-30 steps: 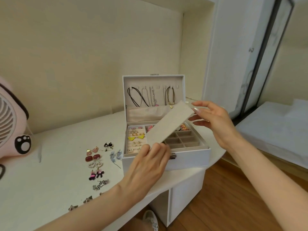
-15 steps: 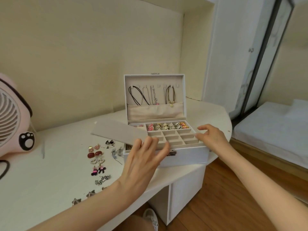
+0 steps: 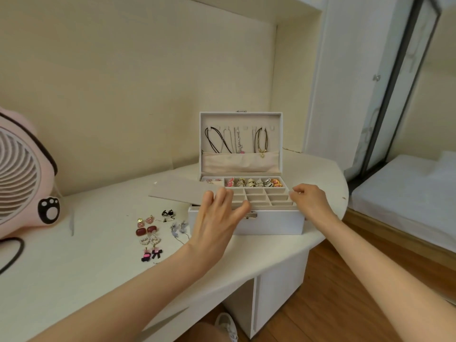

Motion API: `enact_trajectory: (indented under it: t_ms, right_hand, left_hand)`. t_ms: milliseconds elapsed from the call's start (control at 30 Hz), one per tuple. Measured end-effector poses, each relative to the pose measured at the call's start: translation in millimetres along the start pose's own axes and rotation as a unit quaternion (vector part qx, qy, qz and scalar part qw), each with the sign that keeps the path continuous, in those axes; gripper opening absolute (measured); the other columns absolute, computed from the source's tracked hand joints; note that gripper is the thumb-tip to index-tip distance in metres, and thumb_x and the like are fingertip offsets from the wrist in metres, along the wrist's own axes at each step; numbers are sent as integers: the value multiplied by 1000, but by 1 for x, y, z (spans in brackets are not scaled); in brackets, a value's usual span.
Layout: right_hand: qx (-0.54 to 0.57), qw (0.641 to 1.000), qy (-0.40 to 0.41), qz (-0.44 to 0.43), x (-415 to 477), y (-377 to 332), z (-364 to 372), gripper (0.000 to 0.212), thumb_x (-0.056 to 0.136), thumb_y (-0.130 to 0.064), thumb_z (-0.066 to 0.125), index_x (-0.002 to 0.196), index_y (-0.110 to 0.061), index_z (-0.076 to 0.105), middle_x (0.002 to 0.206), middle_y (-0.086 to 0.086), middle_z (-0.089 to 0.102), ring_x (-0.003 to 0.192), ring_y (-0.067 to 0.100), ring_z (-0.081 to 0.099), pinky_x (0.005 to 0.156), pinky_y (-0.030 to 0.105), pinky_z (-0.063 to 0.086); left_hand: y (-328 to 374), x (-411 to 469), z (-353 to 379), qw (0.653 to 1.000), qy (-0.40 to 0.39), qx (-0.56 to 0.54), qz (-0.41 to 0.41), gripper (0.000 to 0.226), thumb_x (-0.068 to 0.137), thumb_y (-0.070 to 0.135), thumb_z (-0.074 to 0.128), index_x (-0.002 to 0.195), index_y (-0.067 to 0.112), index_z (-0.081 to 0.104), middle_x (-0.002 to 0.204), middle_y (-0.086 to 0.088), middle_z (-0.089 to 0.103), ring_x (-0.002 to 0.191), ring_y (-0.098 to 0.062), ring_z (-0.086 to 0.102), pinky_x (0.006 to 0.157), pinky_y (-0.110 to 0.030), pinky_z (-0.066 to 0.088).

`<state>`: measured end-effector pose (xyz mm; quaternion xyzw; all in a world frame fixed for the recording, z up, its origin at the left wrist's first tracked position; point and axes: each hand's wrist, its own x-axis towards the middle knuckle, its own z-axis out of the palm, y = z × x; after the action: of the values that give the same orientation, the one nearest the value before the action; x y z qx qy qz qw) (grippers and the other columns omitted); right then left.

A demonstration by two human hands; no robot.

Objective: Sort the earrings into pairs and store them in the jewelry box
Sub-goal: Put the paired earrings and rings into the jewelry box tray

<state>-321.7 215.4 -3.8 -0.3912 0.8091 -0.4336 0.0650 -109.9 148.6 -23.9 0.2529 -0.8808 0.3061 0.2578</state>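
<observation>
The white jewelry box (image 3: 271,223) stands open on the white table (image 3: 74,267), with necklaces hanging inside its lid (image 3: 240,119). Its beige divided tray (image 3: 256,197) holds rings and earrings in the back row. My left hand (image 3: 217,218) hovers over the tray's left front corner with its fingers spread, holding nothing. My right hand (image 3: 311,201) has its fingers curled on the tray's right rim. A flat grey panel (image 3: 177,191) lies left of the box, its end under my left fingertips. Several loose earrings (image 3: 148,230) lie in pairs on the table to the left.
A pink fan (image 3: 22,174) with a paw print stands at the far left, with a black cable (image 3: 14,255) beside it. The table's rounded edge is just right of the box. Beyond it are a wooden floor and a white mattress (image 3: 407,188).
The grey panel, held over the tray by both hands a second ago, now lies left of the box. My left hand has let go of it and my right hand has dropped to the tray's right rim.
</observation>
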Motion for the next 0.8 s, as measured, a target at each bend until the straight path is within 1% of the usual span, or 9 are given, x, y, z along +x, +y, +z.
enact_trajectory:
  t_ms: [233,333,400,467,533,600,667,733,800]
  right_hand:
    - [17,1000,15,13,29,1,8,27,93,-18,52,112,-3,64,117,14,62,109,29,54,90,42,47]
    - [-31,998,57,-6,31,4,12,30,92,-20,54,119,-9,61,123,12,58,112,28,53,90,35,42]
    - [-86,990,98,-60,25,4,15,29,92,-19,54,120,-14,59,121,12,53,111,28,50,87,37,43]
    - [-120,974,131,-141,14,1,19,27,90,-14,55,116,-15,61,116,10,54,110,28,46,88,38,43]
    - [-114,959,139,-219,-3,-8,23,23,88,-12,56,108,-17,66,108,6,57,106,24,48,87,37,41]
    - [-86,948,117,-284,-23,-20,29,18,87,-11,58,101,-18,67,100,0,59,98,19,53,86,34,41]
    - [-37,945,59,-321,-45,-30,37,16,87,-9,59,98,-18,68,94,-6,58,89,13,56,82,28,44]
    - [3,942,-21,-336,-66,-40,46,16,88,-10,60,98,-20,68,92,-9,58,85,5,56,78,21,45]
    - [20,934,-100,-342,-84,-47,56,14,88,-16,61,98,-24,68,93,-12,60,84,3,56,76,16,45]
  left_hand:
    - [4,20,15,1000,-15,14,-12,66,40,16,84,98,19,53,82,-9,52,84,-25,35,68,-34,21]
    - [0,22,17,999,-34,-4,-13,71,37,17,86,100,20,53,83,-8,52,79,-24,36,64,-33,22]
    - [-4,18,15,998,-45,-30,-14,72,37,23,88,103,22,58,87,-6,54,74,-23,44,61,-30,31]
    - [-10,8,7,995,-43,-86,-4,67,48,30,87,109,22,59,93,-6,58,75,-22,54,60,-29,42]
    - [-21,-5,-3,986,-49,-154,32,57,68,31,78,119,20,55,107,-5,58,88,-22,57,71,-32,47]
    - [-36,-19,-15,976,-68,-192,72,44,82,33,65,123,21,54,116,1,55,101,-18,54,82,-30,45]
    - [-53,-32,-28,963,-104,-237,78,34,88,39,53,119,26,55,117,9,53,105,-10,50,87,-25,42]
    - [-69,-45,-39,952,-120,-272,69,28,88,46,44,109,32,55,108,18,52,97,-2,50,82,-19,42]
    - [-85,-59,-49,943,-122,-307,33,18,87,47,48,96,34,55,93,24,50,85,4,50,72,-12,40]
